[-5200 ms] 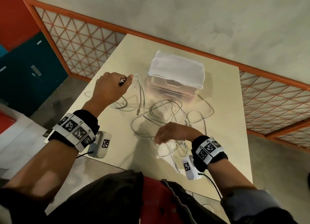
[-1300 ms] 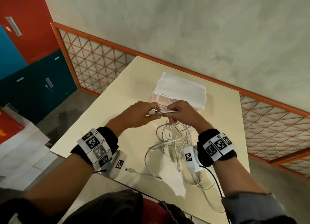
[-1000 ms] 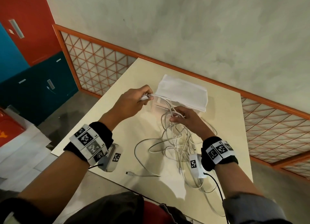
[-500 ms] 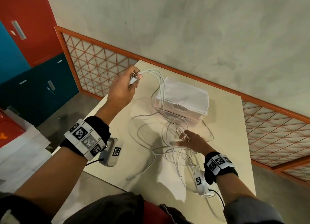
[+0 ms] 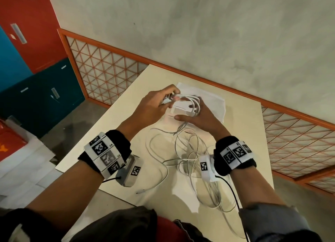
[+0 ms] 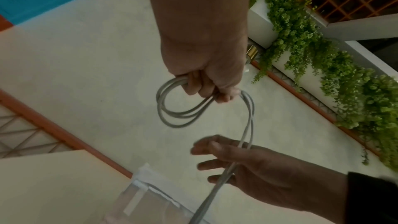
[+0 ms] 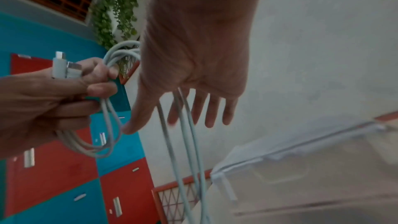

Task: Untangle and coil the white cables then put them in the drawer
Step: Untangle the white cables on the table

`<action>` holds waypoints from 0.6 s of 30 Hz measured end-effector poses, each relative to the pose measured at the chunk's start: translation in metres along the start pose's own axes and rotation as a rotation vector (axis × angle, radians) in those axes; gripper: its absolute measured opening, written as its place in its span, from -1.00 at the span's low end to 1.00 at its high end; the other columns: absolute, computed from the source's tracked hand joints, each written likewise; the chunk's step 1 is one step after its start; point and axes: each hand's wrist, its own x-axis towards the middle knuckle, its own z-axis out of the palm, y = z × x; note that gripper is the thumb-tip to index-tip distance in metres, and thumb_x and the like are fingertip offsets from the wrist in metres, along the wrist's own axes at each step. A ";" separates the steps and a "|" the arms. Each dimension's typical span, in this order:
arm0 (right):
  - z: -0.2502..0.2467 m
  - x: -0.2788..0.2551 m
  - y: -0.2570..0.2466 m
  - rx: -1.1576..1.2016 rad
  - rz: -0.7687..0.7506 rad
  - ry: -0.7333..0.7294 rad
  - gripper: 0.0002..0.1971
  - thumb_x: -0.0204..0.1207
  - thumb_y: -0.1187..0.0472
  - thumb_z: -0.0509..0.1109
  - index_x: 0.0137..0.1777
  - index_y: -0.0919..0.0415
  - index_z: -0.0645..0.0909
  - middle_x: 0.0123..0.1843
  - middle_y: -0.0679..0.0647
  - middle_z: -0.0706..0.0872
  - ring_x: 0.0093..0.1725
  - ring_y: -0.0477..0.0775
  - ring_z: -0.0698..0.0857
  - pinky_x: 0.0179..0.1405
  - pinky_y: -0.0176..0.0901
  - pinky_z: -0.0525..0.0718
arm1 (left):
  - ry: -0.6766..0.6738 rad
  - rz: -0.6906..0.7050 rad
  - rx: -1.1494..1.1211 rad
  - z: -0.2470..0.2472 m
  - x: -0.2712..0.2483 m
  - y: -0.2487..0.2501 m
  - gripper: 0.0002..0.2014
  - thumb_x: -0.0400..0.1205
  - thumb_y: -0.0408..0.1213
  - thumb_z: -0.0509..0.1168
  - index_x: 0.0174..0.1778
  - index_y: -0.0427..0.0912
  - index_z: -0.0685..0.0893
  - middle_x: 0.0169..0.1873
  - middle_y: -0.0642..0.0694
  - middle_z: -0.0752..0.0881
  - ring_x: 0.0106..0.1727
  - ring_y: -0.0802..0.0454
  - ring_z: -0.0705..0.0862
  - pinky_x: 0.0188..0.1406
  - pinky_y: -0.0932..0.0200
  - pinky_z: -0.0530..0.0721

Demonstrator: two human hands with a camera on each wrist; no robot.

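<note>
Over the table, my left hand (image 5: 167, 102) grips a small coil of white cable (image 5: 192, 104) together with its connector ends (image 7: 64, 67). The coil's loops (image 6: 178, 115) hang below the curled fingers (image 6: 206, 89). My right hand (image 5: 190, 113) is just right of it with its fingers (image 7: 200, 108) straight. Two strands of cable (image 7: 185, 134) run across that palm and down to the loose tangle of white cables (image 5: 190, 156) on the table. The translucent drawer box (image 5: 215, 104), with a white cloth on top, stands right behind both hands.
The cream table (image 5: 112, 125) has its left edge beside an orange lattice railing (image 5: 101, 75). One free cable end (image 5: 140, 192) lies near the front edge. Red and teal lockers (image 5: 36, 89) stand at the far left, and a grey wall is behind.
My left hand has come down from high on the left back to the middle. My right hand has risen off the tangle to meet it, and more cable now lies in the coil.
</note>
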 end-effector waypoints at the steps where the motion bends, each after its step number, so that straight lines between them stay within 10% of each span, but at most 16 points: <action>1: 0.004 0.001 -0.001 0.003 0.035 -0.060 -0.56 0.22 0.01 0.67 0.07 0.11 0.69 0.16 -0.03 0.71 0.09 -0.28 0.64 0.10 -0.48 0.53 | 0.056 0.023 -0.041 0.001 0.001 0.002 -0.95 0.70 -0.15 0.15 -0.05 0.05 0.50 -0.42 0.08 0.58 -0.45 0.19 0.48 -0.36 0.19 0.47; 5: 0.023 -0.015 0.020 0.057 0.134 -0.292 -0.64 0.53 0.01 0.43 -0.35 0.28 0.74 -0.24 0.26 0.80 -0.08 0.26 0.76 0.05 0.04 0.59 | 0.411 -0.038 -0.164 -0.008 0.010 -0.012 -0.87 0.72 -0.08 0.13 -0.04 -0.02 0.50 -0.44 0.21 0.56 -0.46 0.22 0.46 -0.42 0.13 0.52; 12: 0.013 -0.035 0.051 0.194 0.158 -0.305 -0.62 0.60 0.03 0.33 -0.21 0.37 0.72 -0.10 0.16 0.80 0.12 0.07 0.76 0.29 -0.10 0.52 | 0.656 -0.415 0.019 -0.013 -0.002 -0.065 -0.80 0.72 -0.19 0.13 0.06 -0.25 0.54 -0.27 -0.10 0.67 -0.18 -0.11 0.64 -0.23 0.05 0.54; 15: 0.001 -0.032 0.043 0.231 0.139 -0.274 -0.67 0.68 0.09 0.21 -0.18 0.31 0.61 -0.33 0.10 0.70 -0.04 0.16 0.81 0.12 -0.14 0.59 | 0.488 -0.672 0.085 -0.009 -0.012 -0.102 -0.79 0.69 -0.21 0.16 0.09 -0.28 0.57 -0.03 -0.28 0.75 0.03 -0.25 0.69 -0.06 -0.08 0.66; 18: -0.005 -0.028 0.029 0.215 0.135 -0.179 -0.64 0.71 0.01 0.11 -0.17 0.24 0.55 -0.53 -0.04 0.45 -0.41 0.03 0.65 -0.17 -0.21 0.60 | 0.024 -0.806 0.304 -0.003 -0.022 -0.118 -0.64 0.63 -0.17 0.26 0.24 -0.35 0.55 0.20 -0.32 0.66 0.26 -0.31 0.61 0.22 -0.11 0.58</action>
